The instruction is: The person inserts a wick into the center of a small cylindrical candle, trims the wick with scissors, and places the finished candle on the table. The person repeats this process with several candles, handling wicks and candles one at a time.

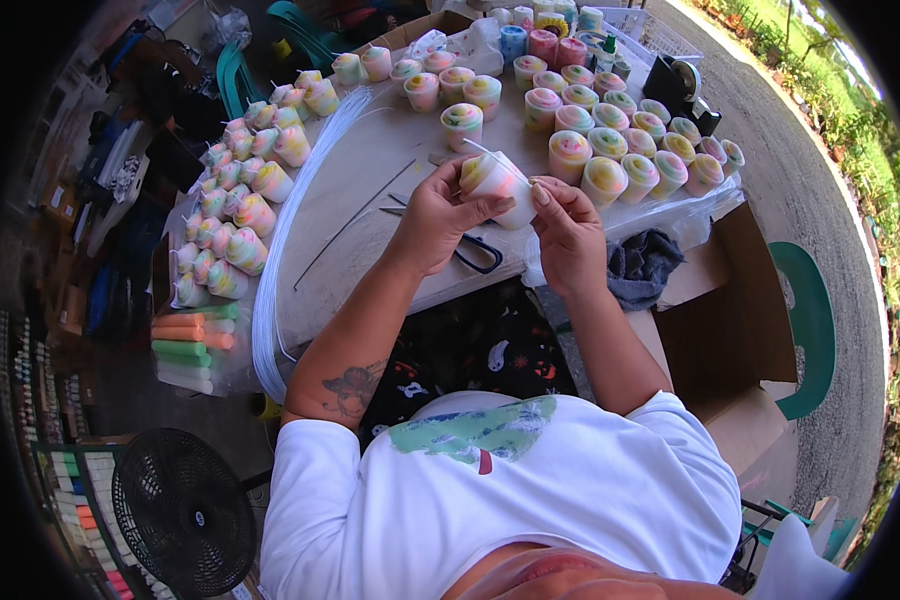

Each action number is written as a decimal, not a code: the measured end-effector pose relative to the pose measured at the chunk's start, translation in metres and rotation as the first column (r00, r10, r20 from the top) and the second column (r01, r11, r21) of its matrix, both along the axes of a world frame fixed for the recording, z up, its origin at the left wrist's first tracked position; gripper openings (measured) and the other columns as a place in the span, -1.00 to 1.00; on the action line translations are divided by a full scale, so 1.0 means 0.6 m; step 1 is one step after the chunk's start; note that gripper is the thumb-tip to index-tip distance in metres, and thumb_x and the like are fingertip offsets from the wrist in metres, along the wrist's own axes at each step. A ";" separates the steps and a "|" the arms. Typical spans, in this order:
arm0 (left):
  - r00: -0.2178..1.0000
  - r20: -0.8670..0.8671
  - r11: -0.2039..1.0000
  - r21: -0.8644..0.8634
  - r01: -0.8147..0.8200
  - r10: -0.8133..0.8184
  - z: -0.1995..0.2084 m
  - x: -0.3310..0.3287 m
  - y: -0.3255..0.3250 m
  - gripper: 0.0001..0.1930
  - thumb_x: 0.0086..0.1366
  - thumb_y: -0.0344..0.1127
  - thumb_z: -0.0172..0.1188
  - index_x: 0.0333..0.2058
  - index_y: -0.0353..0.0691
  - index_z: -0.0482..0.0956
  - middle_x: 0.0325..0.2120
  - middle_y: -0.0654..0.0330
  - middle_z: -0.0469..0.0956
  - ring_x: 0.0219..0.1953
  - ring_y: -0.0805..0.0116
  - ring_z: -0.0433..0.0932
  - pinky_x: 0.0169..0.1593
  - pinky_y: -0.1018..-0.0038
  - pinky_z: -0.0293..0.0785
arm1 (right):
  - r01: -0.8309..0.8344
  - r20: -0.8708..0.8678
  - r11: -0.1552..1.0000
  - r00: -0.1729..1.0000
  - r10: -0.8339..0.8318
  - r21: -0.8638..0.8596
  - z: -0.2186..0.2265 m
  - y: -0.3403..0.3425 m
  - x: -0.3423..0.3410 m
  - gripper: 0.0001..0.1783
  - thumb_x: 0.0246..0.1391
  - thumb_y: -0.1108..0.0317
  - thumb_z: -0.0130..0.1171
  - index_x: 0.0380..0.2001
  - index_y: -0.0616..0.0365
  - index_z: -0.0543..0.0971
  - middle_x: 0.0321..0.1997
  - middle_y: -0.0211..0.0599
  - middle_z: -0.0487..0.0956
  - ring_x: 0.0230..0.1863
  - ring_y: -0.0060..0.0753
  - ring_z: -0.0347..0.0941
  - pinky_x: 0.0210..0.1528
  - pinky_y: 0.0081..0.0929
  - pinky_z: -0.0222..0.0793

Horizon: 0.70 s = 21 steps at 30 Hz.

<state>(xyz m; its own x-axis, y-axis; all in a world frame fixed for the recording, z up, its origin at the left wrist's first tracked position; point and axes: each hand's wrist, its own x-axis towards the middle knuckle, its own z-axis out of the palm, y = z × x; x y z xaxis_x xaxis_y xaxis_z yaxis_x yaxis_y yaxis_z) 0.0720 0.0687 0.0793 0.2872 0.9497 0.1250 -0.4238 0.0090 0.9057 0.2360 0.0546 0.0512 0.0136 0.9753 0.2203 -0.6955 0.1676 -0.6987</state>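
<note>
Above the table's near part, my left hand (448,215) is closed round a white candle (498,180) swirled with yellow and pink. The candle is tilted, its yellow-marked end toward the upper left. A thin white wick (486,153) slants across its upper side toward the fingertips of my right hand (567,220). Those fingers are pinched together at the candle's right side, seemingly on the wick's end; the exact contact is too small to tell. Below the candle lie dark-handled scissors (478,256), partly hidden by my left hand. A long thin metal rod (355,224) rests to their left.
Several swirled candles (570,147) stand at the back right, and more with wicks (255,214) line the left. A bundle of white wicks (288,225) curves along the table's left edge. At right are a tape dispenser (676,88), grey cloth (645,268) and open cardboard box (730,315).
</note>
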 end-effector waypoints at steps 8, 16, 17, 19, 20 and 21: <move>0.999 -0.008 0.999 0.033 -0.043 0.043 0.007 -0.039 -0.038 -0.49 0.07 -0.47 0.36 -0.02 -0.37 0.36 -0.17 0.16 0.50 -0.14 0.45 0.51 -0.03 0.51 0.48 | -0.120 -0.046 0.992 0.992 0.121 0.033 0.000 -0.028 -0.032 -0.86 0.09 0.51 0.17 -0.25 0.26 0.56 -0.09 -0.26 0.54 -0.17 -0.52 0.46 -0.08 -0.57 0.38; 0.991 0.106 0.988 -0.143 -0.063 0.079 0.000 -0.062 -0.059 -0.59 0.15 -0.26 0.33 -0.11 -0.31 0.41 -0.21 0.17 0.51 -0.15 0.38 0.53 -0.04 0.42 0.51 | -0.116 0.019 0.991 0.993 0.117 -0.060 0.008 -0.034 -0.061 -0.82 0.12 0.43 0.17 -0.23 0.28 0.57 -0.17 -0.29 0.57 -0.15 -0.54 0.47 -0.05 -0.58 0.39; 0.990 0.109 0.985 -0.161 -0.067 0.086 -0.006 -0.066 -0.060 -0.60 0.17 -0.23 0.30 -0.09 -0.28 0.42 -0.20 0.19 0.51 -0.14 0.39 0.53 -0.03 0.40 0.51 | -0.095 0.054 0.994 0.994 0.098 -0.052 0.009 -0.035 -0.067 -0.82 0.13 0.42 0.16 -0.23 0.28 0.57 -0.17 -0.30 0.57 -0.15 -0.55 0.47 -0.06 -0.58 0.39; 0.988 0.116 0.977 -0.199 -0.076 0.100 -0.015 -0.074 -0.066 -0.60 0.21 -0.15 0.25 -0.06 -0.22 0.44 -0.18 0.22 0.52 -0.12 0.40 0.52 -0.02 0.37 0.49 | -0.054 0.123 0.998 0.991 0.058 -0.035 0.011 -0.038 -0.080 -0.81 0.15 0.38 0.15 -0.23 0.28 0.58 -0.19 -0.33 0.58 -0.15 -0.58 0.47 -0.07 -0.59 0.39; 0.987 0.120 0.976 -0.201 -0.080 0.106 -0.015 -0.078 -0.069 -0.60 0.21 -0.14 0.24 -0.05 -0.21 0.44 -0.18 0.23 0.52 -0.12 0.40 0.52 -0.02 0.36 0.49 | -0.026 0.188 1.000 0.982 0.025 0.005 0.010 -0.039 -0.085 -0.79 0.17 0.36 0.12 -0.22 0.29 0.58 -0.19 -0.34 0.57 -0.16 -0.58 0.47 -0.06 -0.59 0.39; 0.986 0.125 0.975 -0.204 -0.084 0.111 -0.016 -0.080 -0.071 -0.59 0.21 -0.13 0.24 -0.05 -0.21 0.44 -0.18 0.24 0.52 -0.12 0.41 0.52 -0.02 0.36 0.49 | -0.001 0.250 0.999 0.968 -0.011 0.047 0.007 -0.039 -0.089 -0.77 0.19 0.34 0.10 -0.21 0.29 0.58 -0.18 -0.35 0.57 -0.16 -0.59 0.47 -0.06 -0.59 0.38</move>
<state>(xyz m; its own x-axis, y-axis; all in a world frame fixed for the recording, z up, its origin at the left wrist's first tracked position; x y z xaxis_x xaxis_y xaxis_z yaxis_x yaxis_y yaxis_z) 0.0238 0.0260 0.0698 0.1855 0.9820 -0.0360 -0.5496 0.1341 0.8246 0.1825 0.0310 0.0552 -0.0429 0.9641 0.2622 -0.4986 0.2068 -0.8418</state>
